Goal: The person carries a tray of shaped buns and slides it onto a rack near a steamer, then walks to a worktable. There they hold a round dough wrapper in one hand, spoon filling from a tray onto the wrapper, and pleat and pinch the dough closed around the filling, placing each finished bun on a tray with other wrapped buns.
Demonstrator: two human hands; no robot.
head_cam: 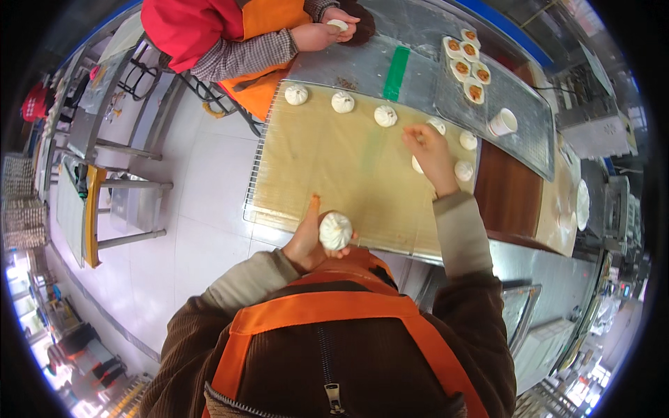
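Observation:
A pleated dough bun (335, 231) rests in my left hand (308, 237), which is cupped under it near the front edge of a wire rack. A tan liner sheet (324, 157) covers the rack. My right hand (428, 151) hovers over the sheet's right part, its fingertips bent together; whether anything tiny is between them I cannot tell. Several pleated buns stand on the sheet, among them one at the far left (296, 95), one beside it (343, 102), one at the middle (385, 116) and one at the right (463, 170). My right hand partly hides another bun.
Beyond the rack, a co-worker's hands (326, 34) hold a piece of dough. A metal tray (533, 125) at the right bears a paper cup (503, 123) and several dough wrappers with orange filling (461, 68). Green tape (397, 73) is stuck to the metal table.

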